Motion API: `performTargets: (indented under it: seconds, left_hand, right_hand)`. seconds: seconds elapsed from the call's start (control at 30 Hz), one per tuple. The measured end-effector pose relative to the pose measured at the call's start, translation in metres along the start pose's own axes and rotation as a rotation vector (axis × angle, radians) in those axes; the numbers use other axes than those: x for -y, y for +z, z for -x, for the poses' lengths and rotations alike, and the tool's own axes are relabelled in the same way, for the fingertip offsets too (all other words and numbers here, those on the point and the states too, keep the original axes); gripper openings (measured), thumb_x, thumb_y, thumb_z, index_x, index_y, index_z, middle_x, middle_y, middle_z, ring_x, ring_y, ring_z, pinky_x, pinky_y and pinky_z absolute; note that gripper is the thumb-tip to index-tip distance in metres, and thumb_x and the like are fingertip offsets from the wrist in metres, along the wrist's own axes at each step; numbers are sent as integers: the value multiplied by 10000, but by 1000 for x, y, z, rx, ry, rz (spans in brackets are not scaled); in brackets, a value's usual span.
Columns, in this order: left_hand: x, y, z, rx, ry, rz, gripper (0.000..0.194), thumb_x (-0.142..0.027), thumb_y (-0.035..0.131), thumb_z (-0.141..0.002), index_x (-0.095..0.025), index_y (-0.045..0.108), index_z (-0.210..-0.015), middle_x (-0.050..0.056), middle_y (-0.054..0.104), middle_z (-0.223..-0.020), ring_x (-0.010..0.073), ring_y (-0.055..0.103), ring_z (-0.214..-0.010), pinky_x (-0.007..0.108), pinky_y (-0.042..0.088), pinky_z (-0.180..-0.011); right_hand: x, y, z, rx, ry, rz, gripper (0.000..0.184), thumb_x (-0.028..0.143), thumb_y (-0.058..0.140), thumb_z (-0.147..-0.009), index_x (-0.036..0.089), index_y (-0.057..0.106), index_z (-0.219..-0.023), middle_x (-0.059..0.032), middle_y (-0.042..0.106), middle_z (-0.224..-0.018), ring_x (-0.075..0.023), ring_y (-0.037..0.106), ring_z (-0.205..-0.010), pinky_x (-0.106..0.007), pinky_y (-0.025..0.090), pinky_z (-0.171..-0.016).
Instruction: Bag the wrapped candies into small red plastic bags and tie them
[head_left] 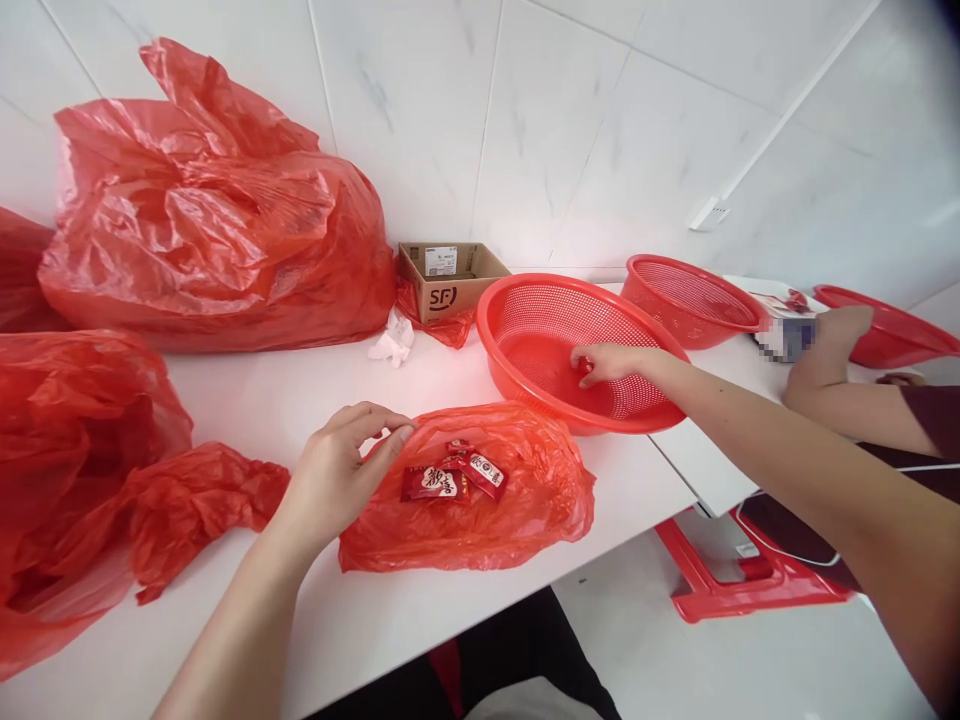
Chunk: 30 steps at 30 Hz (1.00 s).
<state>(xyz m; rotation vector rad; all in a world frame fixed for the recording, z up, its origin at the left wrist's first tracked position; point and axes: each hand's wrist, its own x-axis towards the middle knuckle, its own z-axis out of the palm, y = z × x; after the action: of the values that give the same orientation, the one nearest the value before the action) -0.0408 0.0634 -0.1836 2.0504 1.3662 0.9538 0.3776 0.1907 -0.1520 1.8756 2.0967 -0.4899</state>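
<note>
Reaching into a red plastic colander (pixel 540 310), the right hand (pixel 609 364) closes its fingers on a small red item (pixel 585 367). The left hand (pixel 341 470) hangs half open, much the nearer to the red-wrapped candy packets (pixel 454 472), which lie just to its right (long axis roughly crosswise) on a crumpled red plastic bag (pixel 540 510).

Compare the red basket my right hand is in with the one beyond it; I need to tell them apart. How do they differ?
The front basket sits nearer than the far basket and looks larger, perhaps only from distance. The front basket tilts its inside toward the viewer more than the far basket does. The right hand reaches into the front basket, while no hand touches the far basket. Both are round, red and perforated.
</note>
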Motion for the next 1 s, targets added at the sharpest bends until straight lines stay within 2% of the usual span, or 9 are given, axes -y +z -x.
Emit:
performTargets:
  seconds: [0.1, 0.2, 0.3, 0.4, 0.5, 0.6, 0.7, 0.87, 1.0]
  left_hand:
    - [0, 0, 0, 6, -5, 16, 231, -422, 547, -916, -247, 694, -944, 16, 656, -967, 181, 588, -919, 295, 434, -811]
    - [0, 1, 0, 0, 2, 41, 224, -419, 554, -915, -245, 692, -942, 14, 652, -967, 175, 590, -916, 292, 431, -816]
    - [-3, 1, 1, -3, 1, 92, 219, -416, 562, -914, -244, 695, -938, 16, 653, -970, 170, 596, -903, 290, 435, -818]
    - [-7, 2, 2, 11, 2, 164, 209, -413, 577, -906, -244, 697, -935, 17, 656, -975, 167, 600, -892, 291, 439, -830]
    - [-15, 1, 5, 70, 30, 262, 211, -409, 583, -904, -240, 693, -966, 24, 658, -1003, 173, 600, -933, 298, 435, -876]
    - [-22, -1, 7, 225, 45, 439, 234, -424, 578, -903, -212, 675, -917, 25, 669, -949, 176, 612, -899, 298, 463, -846]
    - [-25, -2, 8, 340, -9, 542, 231, -411, 623, -877, -186, 662, -842, 24, 686, -883, 179, 625, -851, 301, 489, -805]
    - [-22, -3, 7, 384, -82, 613, 228, -390, 656, -856, -165, 680, -828, 35, 695, -846, 173, 626, -798, 308, 503, -770]
    - [-20, -2, 7, 412, -71, 599, 225, -386, 652, -859, -163, 682, -882, 54, 708, -897, 189, 642, -833, 328, 507, -792]
  right_hand:
    - [14, -8, 10, 62, -49, -87, 274, 263, 651, -735, 177, 594, -989, -103, 659, -1032, -203, 637, -843, -291, 486, -709]
    - [41, -21, 35, 23, -227, -439, 205, 286, 562, -852, 204, 506, -1031, -91, 612, -1146, -168, 648, -910, -289, 514, -773]
    - [80, -27, 71, 8, -443, -902, 284, 313, 623, -859, 227, 457, -1073, -59, 605, -1119, -176, 666, -944, -317, 537, -789]
    - [123, -19, 104, 96, -545, -1080, 402, 309, 643, -871, 251, 432, -1209, -18, 633, -999, -158, 687, -846, -293, 553, -702]
    - [159, -4, 122, 240, -626, -1104, 515, 275, 615, -901, 275, 372, -1356, -11, 640, -1007, -123, 691, -764, -264, 563, -664]
    - [179, 13, 122, 310, -620, -1101, 475, 288, 589, -923, 251, 387, -1351, -23, 657, -983, -130, 699, -750, -259, 573, -637]
    - [185, 23, 117, 291, -566, -1092, 370, 316, 608, -912, 221, 458, -1237, -29, 682, -948, -138, 703, -716, -261, 576, -605]
    - [184, 29, 115, 223, -507, -1065, 251, 369, 640, -890, 186, 498, -988, -13, 701, -795, -130, 686, -597, -256, 570, -565]
    - [184, 30, 121, 164, -536, -1062, 239, 380, 620, -898, 185, 486, -865, -13, 693, -768, -156, 706, -653, -307, 592, -636]
